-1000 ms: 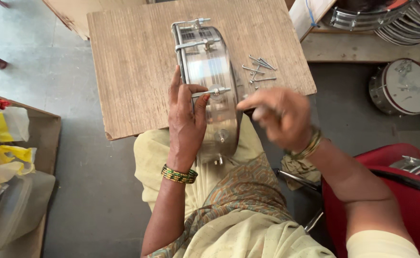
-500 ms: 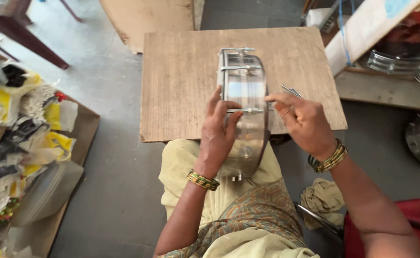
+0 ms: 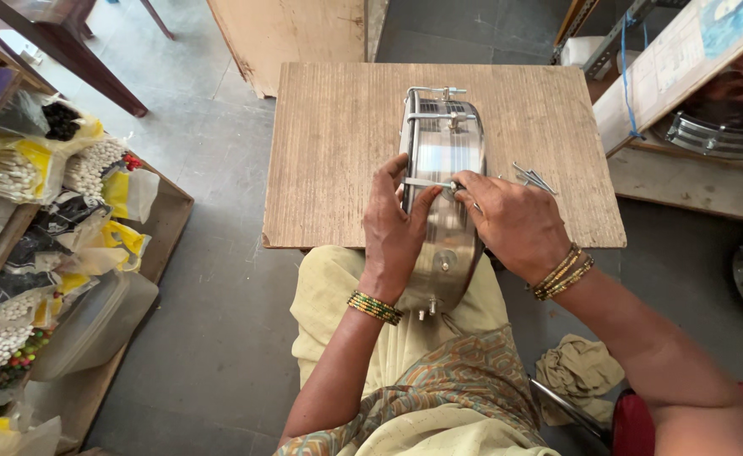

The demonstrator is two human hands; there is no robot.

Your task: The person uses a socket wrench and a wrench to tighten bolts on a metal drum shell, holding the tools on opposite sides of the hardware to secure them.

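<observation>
Steel drum shell (image 3: 443, 160) (on edge on a wooden board (image 3: 338, 152)) is grasped by both hands, left hand (image 3: 394, 228) and right hand (image 3: 515, 224).

Silver drum shell (image 3: 443, 169), brown board (image 3: 338, 143)

Grey concrete floor (image 3: 211, 279), scuffed, evenly daylit. Bare wooden table (image 3: 338, 160) at centre, plank grain showing. Beyond table: leaning plywood sheet (image 3: 295, 38). Left of table: low wooden tray-shelf (image 3: 173, 215) with plastic bags of white and yellow small goods (image 3: 25, 160), clear plastic tub (image 3: 93, 325). Far left beyond table: dark wooden furniture legs (image 3: 76, 59). Right of table: slanted board with printed sheets (image 3: 684, 59), metal rings (image 3: 718, 131) under it. Near right of table: crumpled cloth (image 3: 578, 376) on floor, red seat edge (image 3: 633, 422).
</observation>
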